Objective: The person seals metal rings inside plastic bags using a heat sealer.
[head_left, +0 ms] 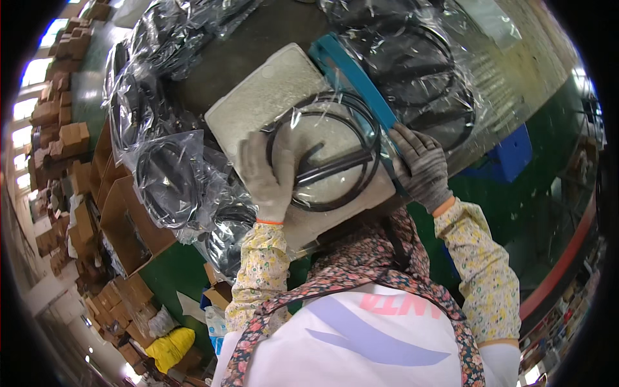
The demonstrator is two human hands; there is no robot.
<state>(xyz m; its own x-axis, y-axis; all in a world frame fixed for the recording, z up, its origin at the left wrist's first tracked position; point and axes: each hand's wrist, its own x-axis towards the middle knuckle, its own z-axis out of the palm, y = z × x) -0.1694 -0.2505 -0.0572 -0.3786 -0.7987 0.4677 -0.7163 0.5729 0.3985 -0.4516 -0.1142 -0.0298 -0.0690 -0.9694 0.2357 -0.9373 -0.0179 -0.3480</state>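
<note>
While hands (267, 171) (422, 166) lie apart, left splayed, right grip unclear: looped black cable (336, 167) in glossy plastic (332, 137).

Dark tabletop (274, 29) lies open beyond the pale board (248, 97), hemmed by bagged coils (169, 184) and a teal bar (361, 84).

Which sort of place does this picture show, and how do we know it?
Probably a packing area in a factory or warehouse: cardboard boxes are piled at left, and bagged black coils lie on the worktable.

Left hand (267, 177) on bagged black coil (335, 169) atop pale slab (258, 97); right hand (422, 169) at teal bar's (358, 80) near end.
</note>
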